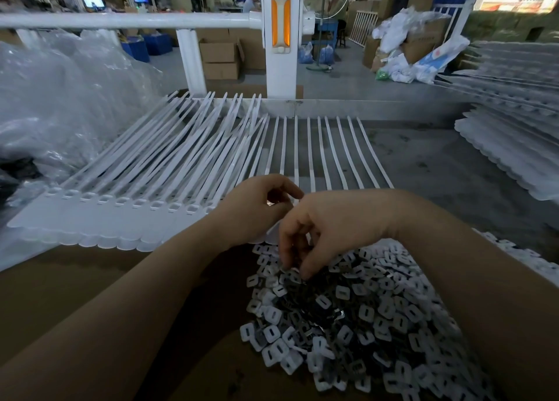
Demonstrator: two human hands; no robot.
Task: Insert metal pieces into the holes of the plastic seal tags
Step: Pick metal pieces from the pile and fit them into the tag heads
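We see the right hand (320, 231) dipped into the heap of metal pieces (348, 310) in a brown cardboard box (90, 294) nearest us — its fingers (307, 267) curled down and closing on a piece at the heap's top. The left hand (257, 210) hovers over the near ends of the plastic seal tags (157, 183), fingers loosely bent; whether they hold anything, we cannot tell. The tags lie in a joined row on the counter (438, 164), straps fanning away. Crumpled clear plastic bags (60, 98) sit far left.
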